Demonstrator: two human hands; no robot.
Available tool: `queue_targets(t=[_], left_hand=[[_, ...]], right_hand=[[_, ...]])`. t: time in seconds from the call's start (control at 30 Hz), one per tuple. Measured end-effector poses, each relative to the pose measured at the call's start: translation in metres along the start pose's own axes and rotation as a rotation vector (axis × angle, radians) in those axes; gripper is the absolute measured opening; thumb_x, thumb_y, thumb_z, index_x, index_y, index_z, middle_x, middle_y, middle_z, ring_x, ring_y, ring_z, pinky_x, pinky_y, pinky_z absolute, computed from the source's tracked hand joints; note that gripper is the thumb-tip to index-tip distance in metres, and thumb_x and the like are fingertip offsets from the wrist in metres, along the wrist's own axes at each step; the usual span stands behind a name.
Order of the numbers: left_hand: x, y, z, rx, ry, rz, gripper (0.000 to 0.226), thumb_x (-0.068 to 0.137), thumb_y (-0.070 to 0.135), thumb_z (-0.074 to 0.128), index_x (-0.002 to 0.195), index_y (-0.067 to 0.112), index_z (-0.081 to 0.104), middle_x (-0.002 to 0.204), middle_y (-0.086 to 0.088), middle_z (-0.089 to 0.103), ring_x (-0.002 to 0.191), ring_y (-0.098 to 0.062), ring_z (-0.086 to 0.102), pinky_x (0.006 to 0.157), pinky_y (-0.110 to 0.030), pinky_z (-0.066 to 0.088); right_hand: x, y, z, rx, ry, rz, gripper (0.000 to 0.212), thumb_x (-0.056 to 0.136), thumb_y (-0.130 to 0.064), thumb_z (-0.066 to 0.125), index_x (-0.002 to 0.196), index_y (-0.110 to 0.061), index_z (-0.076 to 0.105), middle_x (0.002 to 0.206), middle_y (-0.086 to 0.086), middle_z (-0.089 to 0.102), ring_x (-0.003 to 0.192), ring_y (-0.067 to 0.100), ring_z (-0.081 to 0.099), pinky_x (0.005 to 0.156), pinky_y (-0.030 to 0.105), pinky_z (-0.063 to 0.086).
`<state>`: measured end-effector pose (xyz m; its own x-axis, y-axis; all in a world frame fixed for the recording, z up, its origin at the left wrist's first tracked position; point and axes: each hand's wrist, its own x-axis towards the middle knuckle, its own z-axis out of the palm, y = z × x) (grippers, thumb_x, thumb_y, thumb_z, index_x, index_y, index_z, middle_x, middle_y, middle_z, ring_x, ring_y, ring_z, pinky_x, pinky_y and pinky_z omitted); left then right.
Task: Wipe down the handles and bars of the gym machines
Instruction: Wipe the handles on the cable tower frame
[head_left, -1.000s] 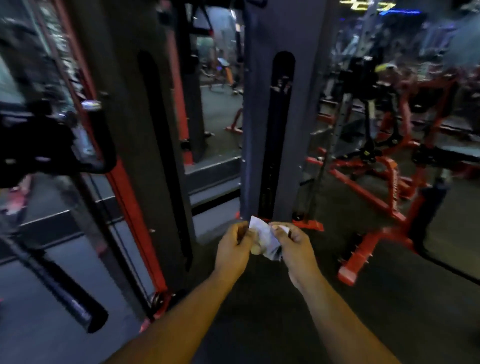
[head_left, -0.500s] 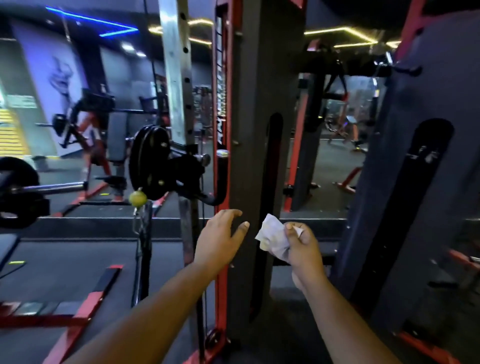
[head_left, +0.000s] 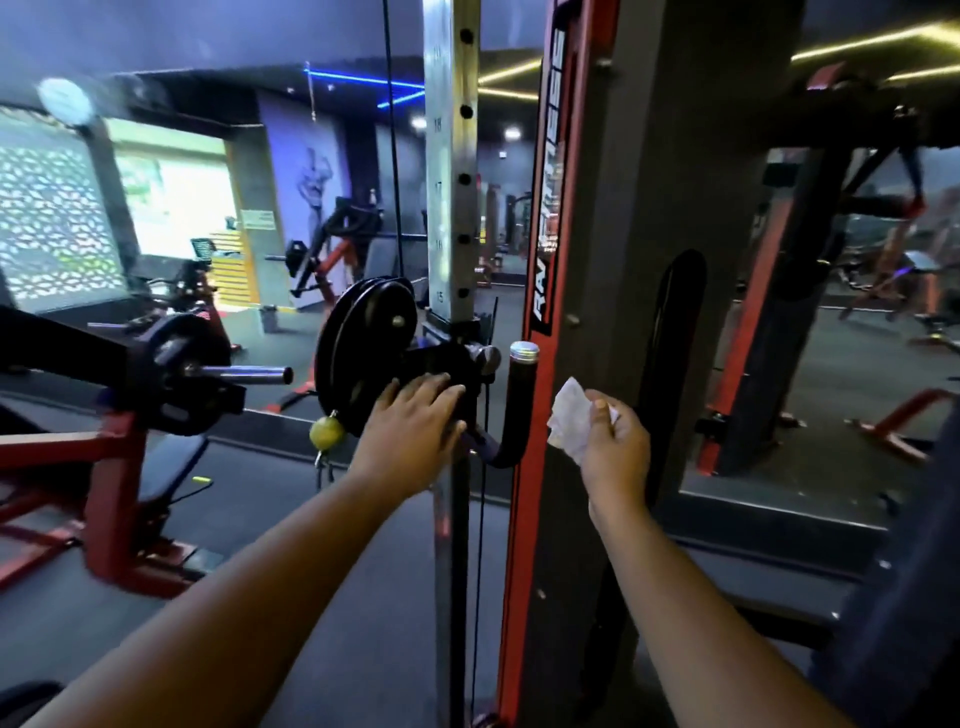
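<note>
The left hand (head_left: 415, 421) is resting flat, fingers straight and together, on the black carriage (head_left: 441, 364) clamped to the silver post (head_left: 451, 156). The handle (head_left: 511, 410), a black J-shaped grip with a chrome cap, is standing upright just right of the post, in front of the red upright (head_left: 540, 467). The right hand (head_left: 615, 441) is pinching a crumpled white cloth (head_left: 570, 420) just right of the handle, apparently apart from it. A pulley (head_left: 363, 343) and a yellow ball (head_left: 326, 431) are sitting left of the post.
</note>
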<state>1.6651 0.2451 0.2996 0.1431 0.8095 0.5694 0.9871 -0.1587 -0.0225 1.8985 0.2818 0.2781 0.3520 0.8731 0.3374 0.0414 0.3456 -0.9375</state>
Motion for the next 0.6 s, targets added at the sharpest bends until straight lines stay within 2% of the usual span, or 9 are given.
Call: queue_targets(t=[0.13,0.2,0.27,0.33,0.4,0.43,0.53,0.6], left_hand=[[0.033,-0.02,0.0,0.173,-0.005,-0.009,0.056,0.104,0.052,0.039,0.156,0.029,0.038,0.162,0.0,0.039,0.153,-0.022,0.03,0.126,-0.056,0.013],[0.045,-0.024,-0.005,0.284,0.017,0.021,0.057,0.102,0.052,0.046,0.153,0.026,0.044,0.16,-0.004,0.042,0.152,-0.025,0.032,0.124,-0.062,0.013],[0.054,-0.03,-0.014,0.37,0.064,0.031,0.056,0.1,0.049,0.05,0.149,0.023,0.049,0.158,-0.007,0.045,0.15,-0.028,0.035,0.121,-0.065,0.017],[0.064,-0.041,-0.027,0.434,0.096,0.003,0.058,0.1,0.049,0.048,0.152,0.023,0.046,0.161,-0.007,0.041,0.152,-0.028,0.031,0.121,-0.064,0.018],[0.074,-0.052,-0.035,0.488,0.077,-0.019,0.062,0.101,0.052,0.044,0.156,0.024,0.04,0.165,-0.006,0.034,0.154,-0.027,0.026,0.121,-0.062,0.017],[0.079,-0.057,-0.037,0.516,0.064,-0.022,0.063,0.101,0.053,0.042,0.158,0.024,0.036,0.166,-0.006,0.032,0.154,-0.028,0.025,0.12,-0.061,0.018],[0.089,-0.064,-0.042,0.514,0.038,-0.024,0.067,0.102,0.055,0.037,0.16,0.023,0.029,0.165,-0.007,0.032,0.152,-0.03,0.028,0.114,-0.055,0.032],[0.095,-0.062,-0.044,0.511,0.042,-0.009,0.068,0.102,0.056,0.036,0.161,0.024,0.026,0.165,-0.007,0.031,0.151,-0.029,0.028,0.109,-0.051,0.035]], right_hand=[[0.033,-0.002,0.028,0.059,-0.056,-0.021,0.026,0.108,-0.031,0.046,0.12,-0.028,0.069,0.111,-0.014,0.065,0.101,0.005,0.062,0.084,0.025,0.051],[0.042,0.002,0.047,0.143,-0.156,0.028,0.027,0.107,-0.04,0.044,0.116,-0.033,0.069,0.109,-0.014,0.068,0.1,0.006,0.063,0.087,0.03,0.051],[0.042,0.004,0.062,0.223,-0.279,0.077,0.039,0.103,-0.056,0.044,0.117,-0.031,0.069,0.097,-0.016,0.066,0.094,0.008,0.062,0.087,0.033,0.049],[0.04,-0.001,0.071,0.274,-0.371,0.073,0.046,0.097,-0.061,0.048,0.117,-0.024,0.069,0.093,-0.009,0.07,0.09,0.009,0.066,0.082,0.028,0.054],[0.045,-0.007,0.075,0.281,-0.427,0.026,0.044,0.089,-0.061,0.055,0.104,-0.022,0.07,0.086,-0.003,0.072,0.078,0.009,0.069,0.067,0.022,0.055],[0.049,-0.011,0.076,0.263,-0.475,0.014,0.048,0.083,-0.067,0.057,0.097,-0.023,0.069,0.081,-0.002,0.071,0.074,0.012,0.068,0.065,0.024,0.054],[0.064,-0.012,0.078,0.2,-0.613,0.002,0.07,0.062,-0.09,0.063,0.09,-0.026,0.068,0.077,0.006,0.068,0.071,0.023,0.065,0.072,0.039,0.054],[0.063,-0.008,0.079,0.204,-0.57,0.007,0.068,0.058,-0.091,0.067,0.09,-0.032,0.069,0.08,0.005,0.069,0.074,0.024,0.065,0.076,0.043,0.054]])
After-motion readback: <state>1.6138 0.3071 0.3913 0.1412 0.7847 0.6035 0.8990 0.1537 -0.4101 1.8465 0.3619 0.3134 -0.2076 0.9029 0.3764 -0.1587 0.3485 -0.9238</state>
